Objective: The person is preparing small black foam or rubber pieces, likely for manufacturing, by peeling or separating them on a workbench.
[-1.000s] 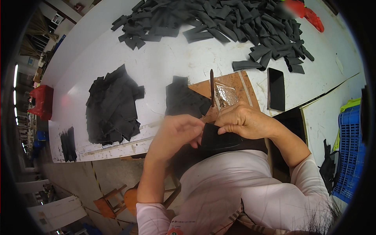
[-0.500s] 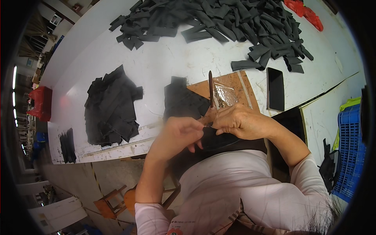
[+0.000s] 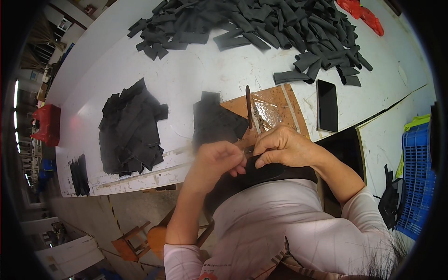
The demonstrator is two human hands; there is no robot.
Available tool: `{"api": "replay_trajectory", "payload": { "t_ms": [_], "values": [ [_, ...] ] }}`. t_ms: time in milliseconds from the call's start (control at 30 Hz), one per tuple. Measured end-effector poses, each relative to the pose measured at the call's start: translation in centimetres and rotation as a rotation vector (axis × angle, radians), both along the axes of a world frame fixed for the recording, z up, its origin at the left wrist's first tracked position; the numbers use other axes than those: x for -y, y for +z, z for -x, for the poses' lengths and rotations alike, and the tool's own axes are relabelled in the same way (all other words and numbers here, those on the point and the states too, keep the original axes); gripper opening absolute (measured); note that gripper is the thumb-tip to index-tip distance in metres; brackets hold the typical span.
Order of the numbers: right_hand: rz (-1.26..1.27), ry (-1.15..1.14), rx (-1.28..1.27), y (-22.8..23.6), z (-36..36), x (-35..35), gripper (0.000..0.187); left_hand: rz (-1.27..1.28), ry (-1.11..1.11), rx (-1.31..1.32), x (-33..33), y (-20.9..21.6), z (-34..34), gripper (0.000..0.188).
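My right hand (image 3: 285, 147) pinches the upper edge of a black fabric piece (image 3: 265, 173) just above my lap, thumb in front. Close beside it, my left hand (image 3: 218, 161) has its thumb and fingertips pressed together at the fabric's left end; what sits between them is hidden. Beyond my hands lies a brown board (image 3: 295, 109) with a clear glossy sheet (image 3: 267, 113) on it. A thin dark brown stick-like tool (image 3: 248, 107) stands up from the board. Flat black fabric pieces (image 3: 212, 119) overlap the board's left side.
A pile of black cut pieces (image 3: 130, 133) lies to the left, a small dark stack (image 3: 80, 175) at the table's left corner. Many dark folded strips (image 3: 280, 23) spread across the back. A phone (image 3: 327, 106) lies right of the board. A blue crate (image 3: 415, 172) stands far right.
My left hand has shifted slightly right, its fingers curling closer to my right hand. The fabric between the hands has tilted and moved a little. The piles have not been touched.
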State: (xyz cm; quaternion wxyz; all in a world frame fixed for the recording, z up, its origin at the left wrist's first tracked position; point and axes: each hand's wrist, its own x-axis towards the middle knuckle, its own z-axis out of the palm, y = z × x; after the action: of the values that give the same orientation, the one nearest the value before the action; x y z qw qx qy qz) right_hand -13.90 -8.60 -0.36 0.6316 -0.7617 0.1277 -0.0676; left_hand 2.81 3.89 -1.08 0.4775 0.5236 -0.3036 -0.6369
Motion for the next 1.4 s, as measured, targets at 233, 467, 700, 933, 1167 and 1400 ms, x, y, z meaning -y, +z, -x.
{"api": "replay_trajectory", "payload": {
  "t_ms": [233, 467, 700, 933, 1167, 1400],
  "values": [
    [-0.01, 0.036, 0.014, 0.1, -0.3, 0.4, 0.013, 0.032, 0.062, 0.045, 0.4, 1.5, 0.6, 0.013],
    [0.13, 0.132, 0.093, -0.1, -0.5, 0.4, 0.014, -0.022, -0.16, 0.247, 0.5, 1.7, 0.5, 0.01],
    [0.668, -0.065, 0.134, -0.6, -0.4, -0.9, 0.02, -0.15, -0.117, -0.074, -0.4, -0.8, 0.0, 0.008],
    [0.396, -0.425, 0.163, -1.6, 0.3, -2.8, 0.025, 0.167, 0.354, 0.128, 0.4, -1.0, 3.8, 0.005],
    [0.696, -0.505, 0.176, -3.1, -1.1, -2.9, 0.011, 0.33, 0.722, 0.904, 1.4, -3.1, 6.4, 0.006],
    [-0.062, -0.532, 0.11, -3.9, -0.9, -1.4, 0.004, 0.103, 0.511, -0.467, 1.7, -1.2, 3.7, 0.014]
  ]
}}
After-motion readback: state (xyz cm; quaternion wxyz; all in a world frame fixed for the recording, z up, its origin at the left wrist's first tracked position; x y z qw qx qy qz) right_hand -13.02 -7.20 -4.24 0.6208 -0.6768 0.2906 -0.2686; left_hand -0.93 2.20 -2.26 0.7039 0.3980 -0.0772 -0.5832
